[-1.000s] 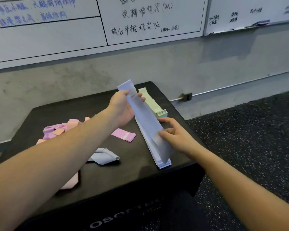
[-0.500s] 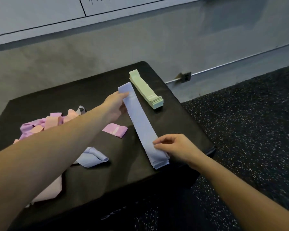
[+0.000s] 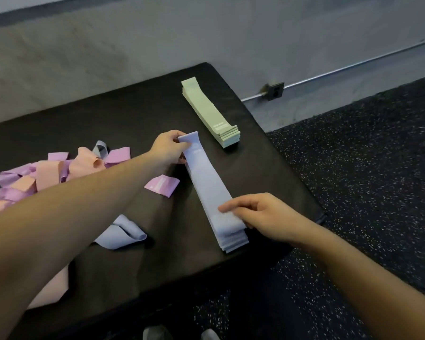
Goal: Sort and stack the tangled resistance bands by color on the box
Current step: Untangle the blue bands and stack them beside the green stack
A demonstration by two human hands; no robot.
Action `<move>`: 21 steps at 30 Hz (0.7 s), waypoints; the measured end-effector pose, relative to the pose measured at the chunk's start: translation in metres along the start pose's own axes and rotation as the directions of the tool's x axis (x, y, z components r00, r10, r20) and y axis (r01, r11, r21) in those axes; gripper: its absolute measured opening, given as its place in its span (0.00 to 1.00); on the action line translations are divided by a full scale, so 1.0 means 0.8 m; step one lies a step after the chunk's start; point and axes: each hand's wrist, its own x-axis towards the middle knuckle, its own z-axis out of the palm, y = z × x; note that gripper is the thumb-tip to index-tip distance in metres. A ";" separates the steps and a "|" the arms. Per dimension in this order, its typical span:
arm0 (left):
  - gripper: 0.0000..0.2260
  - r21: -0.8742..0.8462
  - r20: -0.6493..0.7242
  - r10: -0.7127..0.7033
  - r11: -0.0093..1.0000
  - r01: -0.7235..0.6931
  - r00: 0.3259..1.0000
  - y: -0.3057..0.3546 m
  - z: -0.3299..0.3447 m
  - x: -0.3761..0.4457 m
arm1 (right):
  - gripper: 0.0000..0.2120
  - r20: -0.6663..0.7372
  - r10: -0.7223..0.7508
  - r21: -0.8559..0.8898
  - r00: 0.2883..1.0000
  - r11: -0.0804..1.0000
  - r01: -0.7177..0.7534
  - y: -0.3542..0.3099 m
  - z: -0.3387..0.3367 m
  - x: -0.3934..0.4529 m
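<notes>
Blue flat elastic resistance band lies atop our blue stack on the black padded box, its long axis running from near right to far left. Our left hand pinches its far end, our right hand its near end, each equally placed for squaring it. Further right sits the green stack; left, the pink and purple tangle awaits.

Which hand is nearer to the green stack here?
Left. The left hand pinches the far end of the blue stack, just beside the near end of the green stack. The right hand holds the blue stack's near end, farther off.
</notes>
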 end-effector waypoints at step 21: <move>0.04 0.380 -0.206 0.316 0.898 -0.222 0.926 -0.024 0.008 0.030 | 0.09 -0.074 -0.552 -0.562 0.831 0.711 0.422 0.048 0.016 0.013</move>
